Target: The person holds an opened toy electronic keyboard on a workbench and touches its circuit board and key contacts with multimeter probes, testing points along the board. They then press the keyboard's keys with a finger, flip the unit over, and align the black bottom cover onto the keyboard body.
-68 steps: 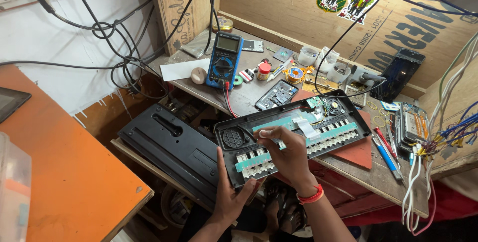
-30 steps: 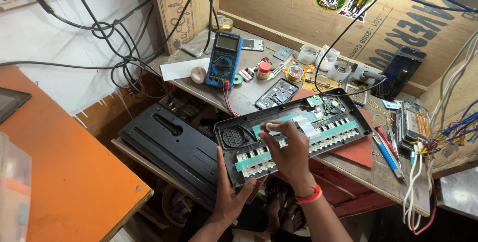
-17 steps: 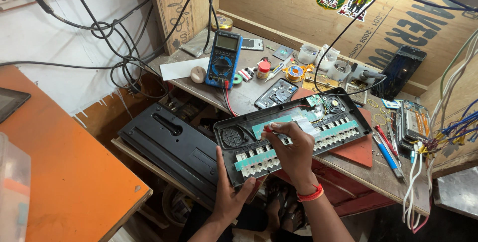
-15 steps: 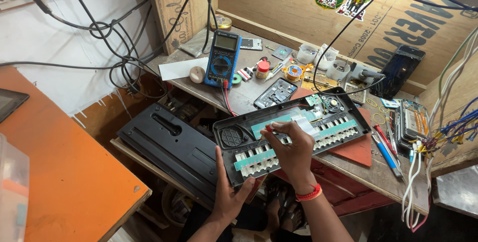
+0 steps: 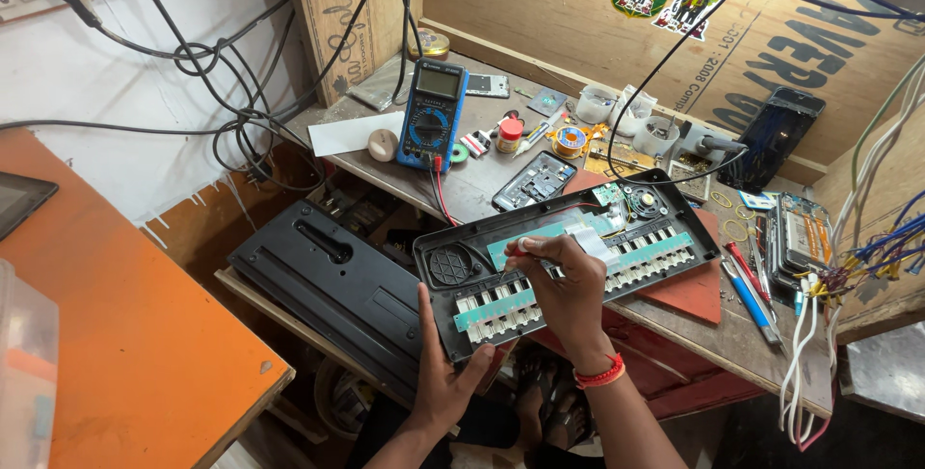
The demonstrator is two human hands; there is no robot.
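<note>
Right hand [image 5: 568, 286] pinches small tool, tip now nearer left end of green board [image 5: 540, 238]; earlier it worked mid-board. Left hand [image 5: 443, 373] grips keyboard shell [image 5: 453, 315] edge, unchanged, shell resting across bench [image 5: 472, 185]. Work shifts along board.

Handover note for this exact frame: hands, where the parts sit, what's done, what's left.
Left hand grips the near left corner of the opened keyboard shell, steadying it at the bench edge.
Right hand presses a thin red-handled tool onto the green circuit strip; the tip is hidden.
The removed black back cover lies left of it; the blue multimeter stands behind.
Done: the case is open and its boards are exposed.
Left: the cover is not refitted.
</note>
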